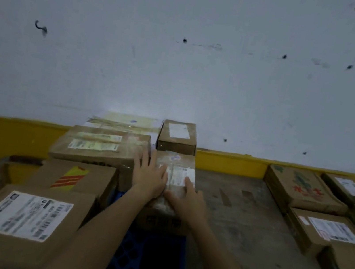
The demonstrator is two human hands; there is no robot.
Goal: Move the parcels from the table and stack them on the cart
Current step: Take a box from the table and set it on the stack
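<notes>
Head view: your left hand point(149, 174) and right hand point(187, 196) lie flat, fingers spread, each grip closed on nothing, atop the taped parcel point(174, 180) on the blue cart point(129, 254), left of the surface point(240, 214).

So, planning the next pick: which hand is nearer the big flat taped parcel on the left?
Left. The left hand touches that parcel's right end; the right hand is farther right.
</notes>
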